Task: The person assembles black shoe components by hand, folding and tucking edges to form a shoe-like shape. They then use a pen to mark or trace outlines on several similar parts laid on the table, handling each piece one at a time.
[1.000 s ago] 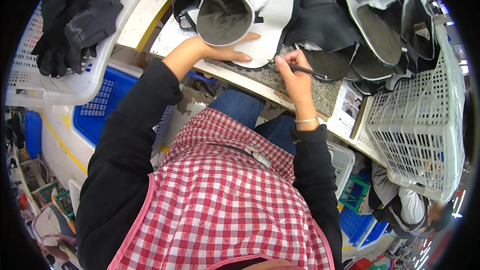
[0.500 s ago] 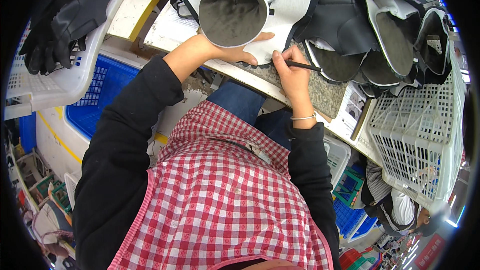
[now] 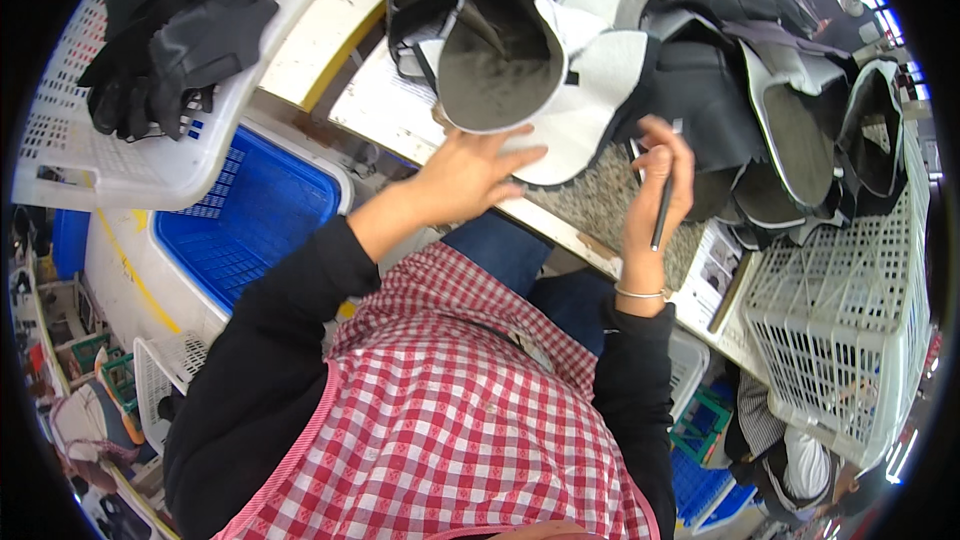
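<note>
On the stone-topped workbench in front of me lies a boot upper [image 3: 500, 65], with a round opening lined in grey pile and a white flap [image 3: 590, 105] spread to its right. My left hand [image 3: 470, 172] is open, fingers apart, beneath the opening's near rim; the fingertips reach the rim and the flap's lower edge. A slim black pen [image 3: 662, 208] is held in my right hand [image 3: 660, 180], raised beside the flap and apart from it. Several more black boot uppers [image 3: 700, 105] with grey lining are heaped behind and to the right.
A white basket [image 3: 215, 155] of black pieces stands at the far left, above a blue crate [image 3: 240, 225]. On the right is a white slatted crate [image 3: 830, 300]. A printed sheet [image 3: 712, 260] lies at the bench's right. Another person [image 3: 800, 460] is at the lower right.
My right hand has lifted off the white flap with the pen, turning its tip end up. My left hand has slid down off the flap toward the bench's near edge. The whole view has shifted.
</note>
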A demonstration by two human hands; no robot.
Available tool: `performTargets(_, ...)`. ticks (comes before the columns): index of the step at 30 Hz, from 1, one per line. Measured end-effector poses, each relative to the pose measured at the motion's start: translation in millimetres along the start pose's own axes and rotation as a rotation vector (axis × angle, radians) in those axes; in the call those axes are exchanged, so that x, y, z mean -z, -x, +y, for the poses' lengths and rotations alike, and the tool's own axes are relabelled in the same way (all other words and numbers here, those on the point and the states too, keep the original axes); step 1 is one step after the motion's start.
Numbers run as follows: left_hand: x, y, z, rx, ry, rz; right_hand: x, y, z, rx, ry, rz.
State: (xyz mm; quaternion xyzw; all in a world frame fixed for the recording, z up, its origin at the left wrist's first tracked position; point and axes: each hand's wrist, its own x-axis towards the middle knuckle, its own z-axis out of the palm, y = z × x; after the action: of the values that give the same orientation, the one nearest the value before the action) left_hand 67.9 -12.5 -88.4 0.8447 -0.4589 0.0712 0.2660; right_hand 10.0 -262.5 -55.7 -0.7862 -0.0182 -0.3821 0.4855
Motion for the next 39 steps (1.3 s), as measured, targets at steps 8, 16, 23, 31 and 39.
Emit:
performTargets(8, 51, 38, -36, -0.057, 0.279, 0.534, -45, -62, 29, -0.314, -0.076, -0.157)
performTargets(16, 149, -84, -165, 0.397, -0.323, 0.685, -48, -7, -25, -0.020, 0.256, -0.199)
performTargets(23, 131, -101, -268, 0.610, -0.331, 0.425, 18, 44, -101, 0.358, 0.389, -0.257)
performTargets(31, 188, -4, -306, 0.682, 0.344, 0.876, 97, -33, -164, 0.051, 0.403, 0.206)
performTargets(39, 243, -9, -161, 0.449, 1.293, 1.095, 74, -214, -75, 0.248, 0.333, 0.458)
